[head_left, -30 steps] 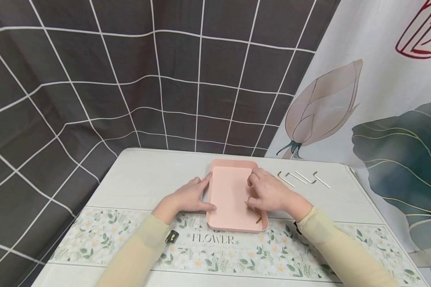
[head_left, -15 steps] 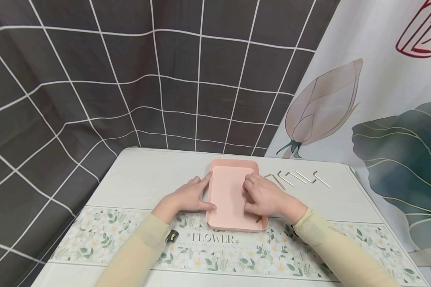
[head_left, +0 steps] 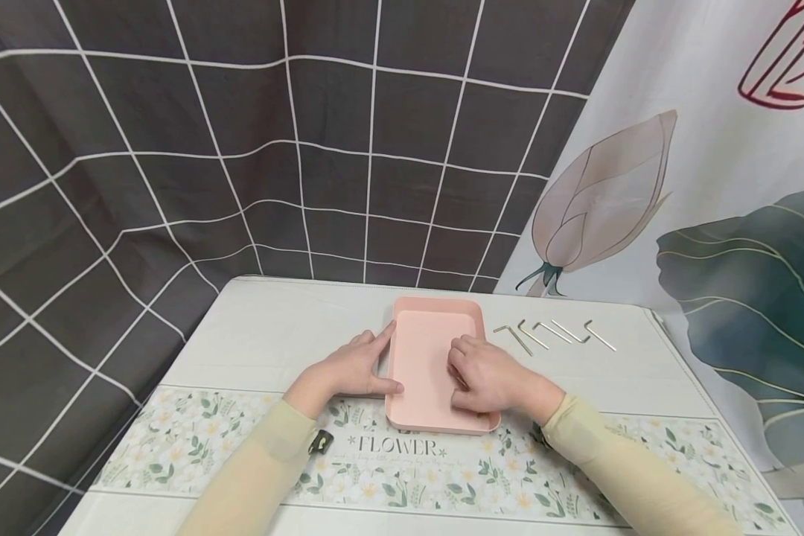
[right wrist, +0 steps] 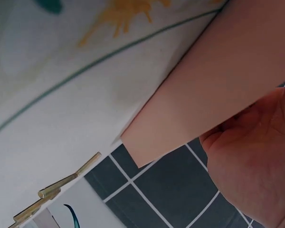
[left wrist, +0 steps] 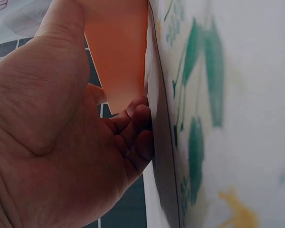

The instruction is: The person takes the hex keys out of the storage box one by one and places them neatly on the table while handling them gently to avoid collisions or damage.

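A shallow pink tray [head_left: 418,357] lies on the table in the head view. My left hand [head_left: 358,368] grips its left wall, thumb over the rim and inside, other fingers outside; the left wrist view shows the tray wall [left wrist: 118,52] between them. My right hand [head_left: 492,372] is inside the tray at its right side, fingers curled down toward the bottom. It covers the spot where an L-shaped hex key lay, so whether the fingers hold that key is hidden. In the right wrist view the tray wall [right wrist: 204,95] blocks the right fingertips.
Several brass-coloured hex keys [head_left: 532,336] lie in a row on the table right of the tray. The table mat [head_left: 275,313] has a floral band along the front. A dark checked curtain [head_left: 335,179] hangs behind, with a white printed cloth [head_left: 623,246] at right.
My right hand has moved toward me and slightly left inside the tray, covering the hex key there. Another key on the table has come into sight beside the row. My left hand stays put.
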Motion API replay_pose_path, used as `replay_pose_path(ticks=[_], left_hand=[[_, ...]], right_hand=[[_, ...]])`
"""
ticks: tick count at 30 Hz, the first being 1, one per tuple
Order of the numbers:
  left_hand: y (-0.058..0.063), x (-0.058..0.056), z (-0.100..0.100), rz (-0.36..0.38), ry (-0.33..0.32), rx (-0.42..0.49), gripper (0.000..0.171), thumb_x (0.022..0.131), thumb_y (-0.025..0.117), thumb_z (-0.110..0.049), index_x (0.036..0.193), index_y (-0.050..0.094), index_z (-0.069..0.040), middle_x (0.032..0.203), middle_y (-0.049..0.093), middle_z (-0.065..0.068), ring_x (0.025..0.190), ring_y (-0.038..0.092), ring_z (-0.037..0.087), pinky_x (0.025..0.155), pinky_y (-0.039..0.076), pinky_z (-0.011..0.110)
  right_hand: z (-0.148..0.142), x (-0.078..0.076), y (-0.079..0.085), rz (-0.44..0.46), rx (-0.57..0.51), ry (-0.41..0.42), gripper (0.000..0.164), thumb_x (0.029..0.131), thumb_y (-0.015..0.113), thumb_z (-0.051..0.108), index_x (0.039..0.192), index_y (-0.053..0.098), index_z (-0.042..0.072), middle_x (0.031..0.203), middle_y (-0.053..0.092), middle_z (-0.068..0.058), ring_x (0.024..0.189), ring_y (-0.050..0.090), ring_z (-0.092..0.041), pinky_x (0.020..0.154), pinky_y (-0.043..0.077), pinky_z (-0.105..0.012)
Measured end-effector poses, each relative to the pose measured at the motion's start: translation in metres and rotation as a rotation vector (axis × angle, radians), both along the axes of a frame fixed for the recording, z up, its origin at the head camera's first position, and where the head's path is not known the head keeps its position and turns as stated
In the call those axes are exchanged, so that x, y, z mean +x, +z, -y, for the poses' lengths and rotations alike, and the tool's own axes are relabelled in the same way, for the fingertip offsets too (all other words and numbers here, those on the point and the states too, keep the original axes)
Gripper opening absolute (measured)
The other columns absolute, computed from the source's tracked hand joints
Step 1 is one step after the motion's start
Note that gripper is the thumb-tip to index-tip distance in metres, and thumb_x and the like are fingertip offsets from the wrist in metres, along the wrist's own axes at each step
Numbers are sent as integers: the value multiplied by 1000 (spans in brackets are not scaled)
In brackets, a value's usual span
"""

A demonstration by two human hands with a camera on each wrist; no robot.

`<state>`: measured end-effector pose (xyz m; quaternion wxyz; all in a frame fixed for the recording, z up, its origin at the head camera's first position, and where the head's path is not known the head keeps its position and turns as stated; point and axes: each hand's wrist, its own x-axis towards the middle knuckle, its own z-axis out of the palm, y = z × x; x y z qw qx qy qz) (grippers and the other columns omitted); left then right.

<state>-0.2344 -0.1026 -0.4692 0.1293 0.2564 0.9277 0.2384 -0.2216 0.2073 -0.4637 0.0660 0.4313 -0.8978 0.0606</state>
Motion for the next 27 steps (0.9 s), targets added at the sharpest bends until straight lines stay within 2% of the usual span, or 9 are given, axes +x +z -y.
replay_pose_path(ticks=[16, 27], left_hand=[[-2, -1, 0, 2, -4, 5, 131, 85, 86, -68, 181, 13, -14, 113, 55, 5, 99, 51, 18, 91, 52, 41], [-4, -2, 0, -5, -2, 0, 132, 85, 85, -70, 181, 13, -14, 113, 56, 5, 99, 51, 18, 91, 52, 41]], right_hand=[[1, 3, -7, 58, 99, -27, 30, 78, 78, 34, 82, 50, 24, 83, 41, 9, 81, 43, -15, 78, 44, -35], [-1, 2, -9, 55, 101, -43, 30, 78, 78, 34, 84, 51, 23, 83, 42, 8, 80, 43, -15, 76, 44, -35]])
